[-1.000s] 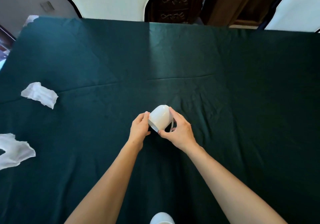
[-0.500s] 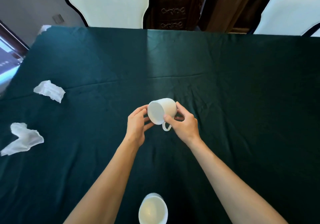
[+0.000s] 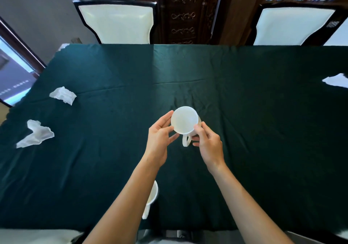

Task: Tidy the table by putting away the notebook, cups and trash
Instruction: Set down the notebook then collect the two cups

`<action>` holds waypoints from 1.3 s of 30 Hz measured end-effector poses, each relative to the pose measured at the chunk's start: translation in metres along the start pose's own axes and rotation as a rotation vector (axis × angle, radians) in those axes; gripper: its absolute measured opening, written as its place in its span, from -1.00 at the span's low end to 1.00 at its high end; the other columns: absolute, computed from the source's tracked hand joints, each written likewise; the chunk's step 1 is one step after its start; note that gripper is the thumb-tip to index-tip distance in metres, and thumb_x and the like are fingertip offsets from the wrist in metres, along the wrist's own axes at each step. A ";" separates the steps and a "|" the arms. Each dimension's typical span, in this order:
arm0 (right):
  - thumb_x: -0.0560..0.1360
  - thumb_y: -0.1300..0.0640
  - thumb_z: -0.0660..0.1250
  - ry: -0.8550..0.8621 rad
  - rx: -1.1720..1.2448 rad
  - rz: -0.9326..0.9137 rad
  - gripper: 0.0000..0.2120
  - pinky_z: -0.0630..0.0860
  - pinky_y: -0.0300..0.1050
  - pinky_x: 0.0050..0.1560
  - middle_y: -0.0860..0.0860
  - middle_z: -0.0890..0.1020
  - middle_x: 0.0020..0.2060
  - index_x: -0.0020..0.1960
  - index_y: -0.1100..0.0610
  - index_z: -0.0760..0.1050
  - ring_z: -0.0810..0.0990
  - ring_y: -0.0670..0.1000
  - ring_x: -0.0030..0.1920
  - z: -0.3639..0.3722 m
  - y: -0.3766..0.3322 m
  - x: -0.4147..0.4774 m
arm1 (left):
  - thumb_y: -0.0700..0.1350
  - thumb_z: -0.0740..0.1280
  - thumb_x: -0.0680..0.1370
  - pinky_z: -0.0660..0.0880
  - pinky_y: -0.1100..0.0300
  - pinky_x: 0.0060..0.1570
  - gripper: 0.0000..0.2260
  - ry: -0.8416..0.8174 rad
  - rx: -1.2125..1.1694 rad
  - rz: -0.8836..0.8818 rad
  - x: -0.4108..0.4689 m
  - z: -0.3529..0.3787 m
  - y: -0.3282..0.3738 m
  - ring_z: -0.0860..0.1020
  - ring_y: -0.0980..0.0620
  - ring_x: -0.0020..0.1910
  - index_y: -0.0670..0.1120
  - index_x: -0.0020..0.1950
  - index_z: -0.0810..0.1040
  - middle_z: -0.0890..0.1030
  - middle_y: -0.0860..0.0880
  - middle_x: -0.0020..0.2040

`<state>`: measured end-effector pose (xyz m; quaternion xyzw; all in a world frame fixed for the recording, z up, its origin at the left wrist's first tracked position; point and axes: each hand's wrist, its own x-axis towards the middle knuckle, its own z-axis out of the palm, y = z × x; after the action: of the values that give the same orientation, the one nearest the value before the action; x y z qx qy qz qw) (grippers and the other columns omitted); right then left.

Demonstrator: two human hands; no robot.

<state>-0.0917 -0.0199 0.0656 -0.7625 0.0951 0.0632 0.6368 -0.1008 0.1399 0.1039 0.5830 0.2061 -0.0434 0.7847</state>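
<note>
Both your hands hold the white cup (image 3: 184, 124) over mid-table: left hand (image 3: 159, 141) cradling its side, right hand (image 3: 208, 143) fingers pinching by the handle. Keep it level and lower it onto the second cup (image 3: 152, 194) nearer you than it. Glossy, round, slippery ceramic; crumpled tissues (image 3: 63, 95) lie far left.

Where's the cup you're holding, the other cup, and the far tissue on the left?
Held cup (image 3: 183, 120), head view, inside its bowl.
Second cup (image 3: 153, 193), head view, its rim.
Far left tissue (image 3: 63, 95), head view, its middle.
</note>
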 end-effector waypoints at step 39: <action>0.75 0.00 0.16 -0.178 0.310 0.476 -0.71 0.67 -0.13 -0.03 0.07 0.71 0.22 0.29 -0.02 0.63 0.72 0.09 0.20 -0.031 0.120 -0.131 | -0.43 0.27 0.60 0.64 0.12 0.03 -0.62 0.224 0.001 -0.229 -0.107 -0.004 -0.158 0.66 0.14 0.10 -0.02 0.23 0.63 0.71 0.11 0.12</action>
<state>-0.2475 -0.0624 -0.0155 -0.6040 0.2236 0.2623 0.7186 -0.2479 0.0752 0.0013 0.5572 0.3574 -0.0673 0.7465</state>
